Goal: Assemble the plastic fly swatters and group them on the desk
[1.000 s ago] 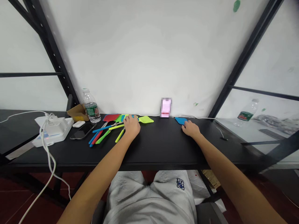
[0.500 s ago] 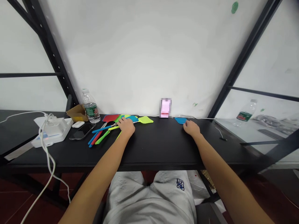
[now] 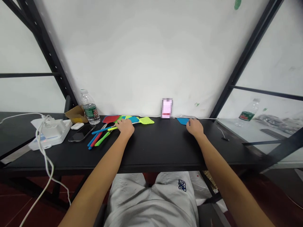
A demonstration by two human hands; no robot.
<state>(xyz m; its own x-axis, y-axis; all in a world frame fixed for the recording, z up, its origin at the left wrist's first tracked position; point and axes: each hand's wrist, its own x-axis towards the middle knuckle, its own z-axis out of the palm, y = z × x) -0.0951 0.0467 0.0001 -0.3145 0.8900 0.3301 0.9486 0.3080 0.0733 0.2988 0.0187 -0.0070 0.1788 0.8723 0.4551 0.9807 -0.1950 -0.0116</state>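
Note:
Several fly swatters in red, green, blue and yellow lie in a loose pile on the left half of the black table. My left hand (image 3: 125, 127) rests on this pile, its fingers bent over the yellow fly swatter (image 3: 146, 120), whose head sticks out to the right. A blue swatter head (image 3: 131, 119) lies just behind my knuckles, and a red swatter head (image 3: 111, 119) is farther left. Over on the right, my right hand (image 3: 194, 127) is closed on a blue fly swatter (image 3: 182, 121); its head points left, and the hand hides its handle.
A phone with a lit, blurred screen (image 3: 167, 108) leans against the wall. At the left are a water bottle (image 3: 90, 108), an open carton (image 3: 77, 114), a dark phone (image 3: 81, 133), a white case (image 3: 77, 126) and a power strip (image 3: 53, 134) with cables. A short cable (image 3: 223, 135) lies right.
My left hand has shifted slightly on the pile, and a yellow-green handle that showed below it is now out of sight. My right hand stays at the blue fly swatter. The view has shifted slightly.

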